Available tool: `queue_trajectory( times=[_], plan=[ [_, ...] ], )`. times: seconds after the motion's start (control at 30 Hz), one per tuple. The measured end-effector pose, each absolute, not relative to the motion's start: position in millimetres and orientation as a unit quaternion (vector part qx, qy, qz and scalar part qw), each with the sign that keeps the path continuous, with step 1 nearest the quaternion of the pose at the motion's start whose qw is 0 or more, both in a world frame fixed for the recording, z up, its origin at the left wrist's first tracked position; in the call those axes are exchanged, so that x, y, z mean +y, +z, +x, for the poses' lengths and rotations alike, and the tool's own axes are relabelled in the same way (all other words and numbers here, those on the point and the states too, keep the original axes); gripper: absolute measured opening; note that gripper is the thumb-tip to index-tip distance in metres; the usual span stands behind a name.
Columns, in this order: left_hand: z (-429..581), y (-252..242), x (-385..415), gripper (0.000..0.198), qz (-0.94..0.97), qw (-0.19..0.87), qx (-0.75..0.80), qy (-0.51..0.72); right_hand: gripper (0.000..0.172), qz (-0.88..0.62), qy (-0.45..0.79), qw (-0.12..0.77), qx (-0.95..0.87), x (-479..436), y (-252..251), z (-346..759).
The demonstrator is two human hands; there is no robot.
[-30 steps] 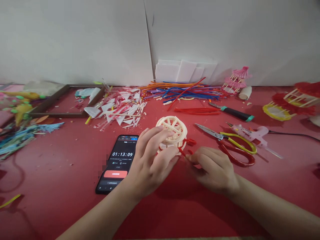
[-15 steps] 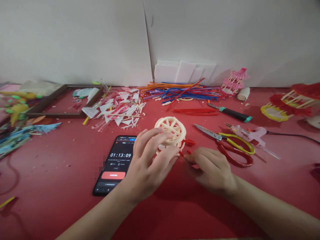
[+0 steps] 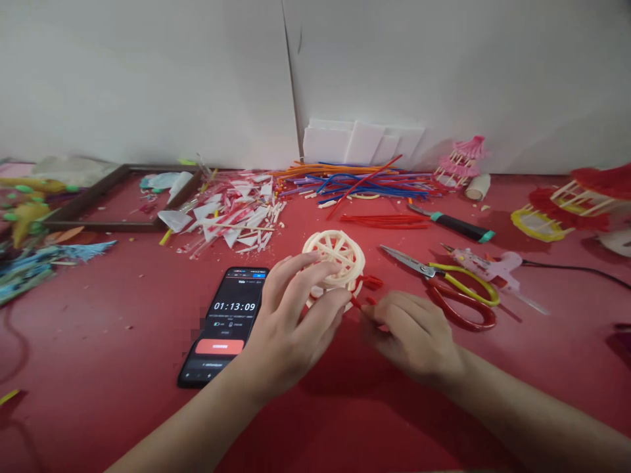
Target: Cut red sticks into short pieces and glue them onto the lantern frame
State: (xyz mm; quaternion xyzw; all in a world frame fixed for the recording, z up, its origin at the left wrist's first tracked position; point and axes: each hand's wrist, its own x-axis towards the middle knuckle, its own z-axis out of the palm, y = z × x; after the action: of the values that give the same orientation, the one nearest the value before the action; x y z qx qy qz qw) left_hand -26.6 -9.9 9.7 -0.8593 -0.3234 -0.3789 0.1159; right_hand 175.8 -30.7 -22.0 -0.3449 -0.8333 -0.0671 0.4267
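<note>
At table centre, just right of the phone (image 3: 224, 325), our left hand (image 3: 290, 322) clamps the cream wheel frame (image 3: 336, 253), fingers curled over its near rim, thumb below. Our right hand (image 3: 411, 335) pinches a short red strip (image 3: 359, 303) at its fingertips. The strip's long axis runs from that pinch up-left to the frame's lower right edge, tip about touching it. Right hand is the nearer one to the strip. Versus a second ago: right hand crept left, gap between hands narrower; frame and scissors (image 3: 453, 292) unmoved
</note>
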Motion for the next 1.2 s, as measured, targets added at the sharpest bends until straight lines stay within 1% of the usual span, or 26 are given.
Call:
queue_trajectory(
  times=[0.2,0.4,0.73,1.0,1.2],
  plan=[
    [-25.8,8.0,-9.3,0.027,-0.857,0.120,-0.320,-0.385,0.018,-0.357,-0.072,0.417,-0.833,-30.7,-20.6,175.5],
    [-24.7,6.1,-8.9,0.029,-0.856,0.126,-0.326,-0.380,0.014,-0.343,-0.044,0.425,-0.836,-30.2,-21.1,175.1],
    [-26.4,5.5,-8.6,0.028,-0.860,0.122,-0.324,-0.376,0.014,-0.333,-0.034,0.431,-0.838,-30.4,-21.9,174.6],
    [-26.7,4.8,-9.5,0.026,-0.862,0.121,-0.326,-0.370,0.009,-0.329,-0.039,0.429,-0.840,-29.5,-23.2,175.5],
    [-26.3,6.9,-9.4,0.026,-0.860,0.122,-0.327,-0.373,0.011,-0.332,-0.045,0.435,-0.836,-29.1,-24.6,174.2]
  ],
)
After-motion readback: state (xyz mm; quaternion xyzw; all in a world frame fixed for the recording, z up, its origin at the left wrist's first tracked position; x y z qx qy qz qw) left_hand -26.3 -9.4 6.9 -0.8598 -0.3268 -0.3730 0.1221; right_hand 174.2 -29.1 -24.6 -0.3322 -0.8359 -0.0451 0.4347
